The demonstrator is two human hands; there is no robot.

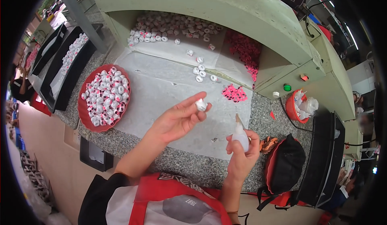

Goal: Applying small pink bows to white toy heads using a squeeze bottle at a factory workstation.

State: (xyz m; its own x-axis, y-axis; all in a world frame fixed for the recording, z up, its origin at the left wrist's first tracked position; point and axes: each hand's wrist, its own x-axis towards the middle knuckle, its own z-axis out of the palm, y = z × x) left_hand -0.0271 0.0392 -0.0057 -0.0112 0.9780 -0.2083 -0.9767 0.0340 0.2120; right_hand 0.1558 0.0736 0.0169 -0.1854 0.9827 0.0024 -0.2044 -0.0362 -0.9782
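Over the pale sheet (149, 88) on the bench, my left hand (183, 118) pinches a small white rounded piece (201, 105) between thumb and fingers. My right hand (244, 152) is wrapped round a white squeeze bottle (240, 138), its narrow nozzle pointing up and away from me. The nozzle tip is apart from the piece. Beyond my hands lie several loose white pieces (199, 71) and a small heap of flat pink pieces (234, 93). To the left, a red scalloped tray (84, 114) is piled with white pieces marked in pink and black.
A pale green metal hood (209, 7) arches over heaps of white pieces (173, 25) and pink pieces (244, 47). On its right side is a green button (287, 88). An orange basket (291, 108), a black bag (288, 164) and black trays (76, 63) stand around the granite bench.
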